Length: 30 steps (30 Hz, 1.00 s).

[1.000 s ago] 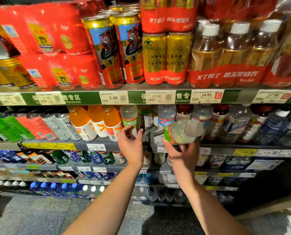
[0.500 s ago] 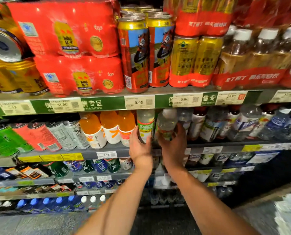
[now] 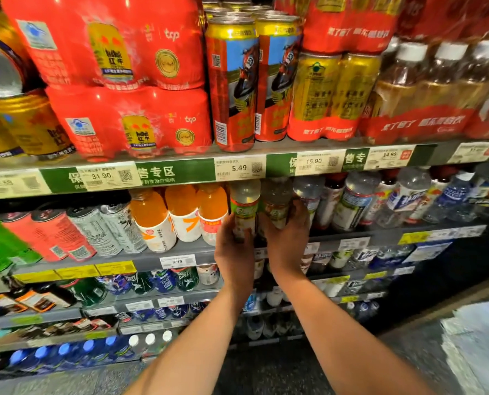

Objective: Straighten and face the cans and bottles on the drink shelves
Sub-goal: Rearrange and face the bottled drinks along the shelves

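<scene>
On the second shelf, left hand (image 3: 233, 246) fingers wrap the clear plastic green-labelled bottle (image 3: 244, 208), right hand (image 3: 287, 238) fingers clasp its twin bottle (image 3: 276, 205) just right, likely squaring both labels forward beside orange juice bottles (image 3: 180, 215)

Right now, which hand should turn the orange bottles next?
Probably the left hand. It grips the green-label bottle right beside the orange bottles, so they are close. The right hand holds the next bottle, farther from them.
</scene>
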Each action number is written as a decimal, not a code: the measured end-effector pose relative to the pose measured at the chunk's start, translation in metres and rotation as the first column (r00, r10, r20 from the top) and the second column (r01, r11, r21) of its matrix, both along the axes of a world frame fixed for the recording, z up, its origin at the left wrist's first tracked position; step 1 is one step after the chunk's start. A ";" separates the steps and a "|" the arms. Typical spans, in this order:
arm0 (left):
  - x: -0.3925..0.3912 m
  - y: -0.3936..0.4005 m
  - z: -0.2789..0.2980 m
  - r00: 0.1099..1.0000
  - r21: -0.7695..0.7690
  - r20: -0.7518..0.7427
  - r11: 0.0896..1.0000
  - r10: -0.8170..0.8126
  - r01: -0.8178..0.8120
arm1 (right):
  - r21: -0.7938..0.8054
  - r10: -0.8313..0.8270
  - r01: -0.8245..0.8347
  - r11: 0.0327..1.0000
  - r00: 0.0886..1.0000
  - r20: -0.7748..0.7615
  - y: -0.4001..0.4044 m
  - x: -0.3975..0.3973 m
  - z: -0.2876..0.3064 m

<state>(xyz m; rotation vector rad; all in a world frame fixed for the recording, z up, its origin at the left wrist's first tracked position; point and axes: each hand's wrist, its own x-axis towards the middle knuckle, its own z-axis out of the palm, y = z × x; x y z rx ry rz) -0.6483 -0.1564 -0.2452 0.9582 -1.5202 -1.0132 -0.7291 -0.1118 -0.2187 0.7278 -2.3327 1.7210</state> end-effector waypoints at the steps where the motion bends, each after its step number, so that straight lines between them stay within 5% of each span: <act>1: -0.001 0.001 -0.001 1.000 0.000 -0.012 1.000 -0.002 0.002 | -0.014 0.007 -0.007 1.000 1.000 0.013 0.002 0.000 0.000; 8: -0.017 0.024 -0.006 0.994 -0.062 -0.055 0.994 -0.093 0.089 | -0.074 -0.008 0.014 0.997 0.997 0.078 0.045 -0.021 -0.012; 12: -0.044 0.042 -0.006 0.986 0.035 -0.080 0.988 -0.144 0.148 | -0.092 -0.119 0.133 0.987 0.982 0.146 0.078 -0.059 -0.012; 24: -0.135 0.110 0.008 0.976 0.013 0.190 0.994 -0.107 0.107 | -0.062 0.057 -0.043 0.997 0.970 0.237 0.107 -0.143 -0.010; 30: -0.157 0.117 0.013 0.968 0.041 0.245 0.998 -0.054 0.045 | -0.053 0.052 -0.045 0.998 0.989 0.136 0.109 -0.155 -0.006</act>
